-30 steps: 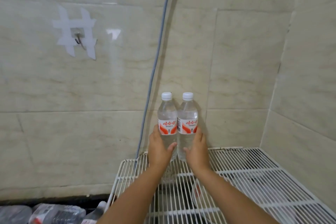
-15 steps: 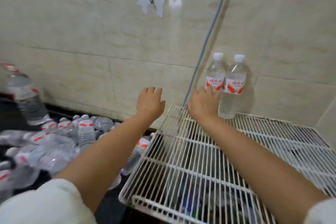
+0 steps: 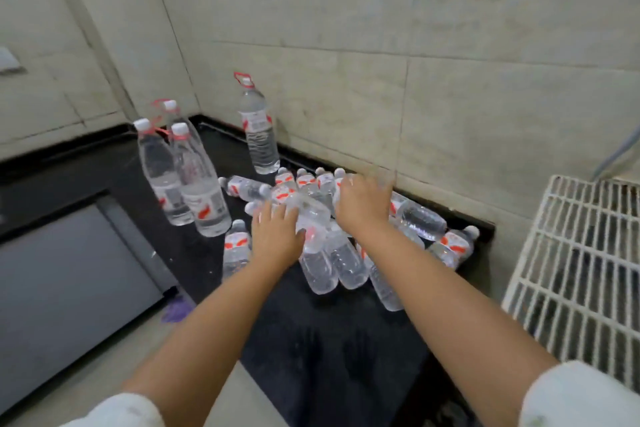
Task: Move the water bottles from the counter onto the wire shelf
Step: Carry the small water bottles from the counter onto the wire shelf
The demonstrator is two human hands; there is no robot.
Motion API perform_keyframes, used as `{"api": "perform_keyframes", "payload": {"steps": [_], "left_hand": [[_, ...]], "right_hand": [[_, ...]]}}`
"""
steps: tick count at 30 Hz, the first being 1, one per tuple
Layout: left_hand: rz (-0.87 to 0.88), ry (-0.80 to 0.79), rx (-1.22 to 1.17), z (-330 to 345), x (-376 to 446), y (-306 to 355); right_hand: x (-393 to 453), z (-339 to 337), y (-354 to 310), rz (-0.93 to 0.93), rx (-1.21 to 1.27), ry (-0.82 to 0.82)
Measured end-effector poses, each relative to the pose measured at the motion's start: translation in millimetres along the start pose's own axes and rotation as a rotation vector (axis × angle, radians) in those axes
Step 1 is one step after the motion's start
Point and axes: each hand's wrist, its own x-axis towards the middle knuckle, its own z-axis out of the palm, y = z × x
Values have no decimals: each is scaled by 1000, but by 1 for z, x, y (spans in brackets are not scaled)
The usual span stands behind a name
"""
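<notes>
Both hands over the pile of small water bottles (image 3: 322, 246) lying on the black counter (image 3: 322, 350). Left hand (image 3: 277, 236) fingers spread, palm down, on the pile. Right hand (image 3: 363, 204) blurred, grip cannot tell. Four tall handled bottles (image 3: 188, 180) upright left of pile. Wire shelf (image 3: 581, 263) right of pile.

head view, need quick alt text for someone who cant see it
Two bare hands, left hand and right hand, reach into a pile of small water bottles lying on a black counter. Four large bottles stand behind, and a white wire shelf sits at right.
</notes>
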Motion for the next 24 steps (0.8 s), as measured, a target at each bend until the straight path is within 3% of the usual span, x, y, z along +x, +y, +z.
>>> {"api": "perform_keyframes", "payload": {"steps": [5,10,14,16,19,24], "left_hand": [[16,-115,-35,63,25,-72],[41,-23,-243,96,69,-111],[152,-58,-216,100,104,-109],[162,-116,-239,101,116,-102],[109,-209,-390,106,126,-100],[260,-266,-492,110,144,-126]], "right_hand": [[26,78,-31,134,70,-140],[61,123,-48,118,145,-114],[92,137,-58,8,200,-104],[97,141,-60,61,230,-170],[93,147,-62,129,365,-113],[94,146,-57,179,435,-178]]}}
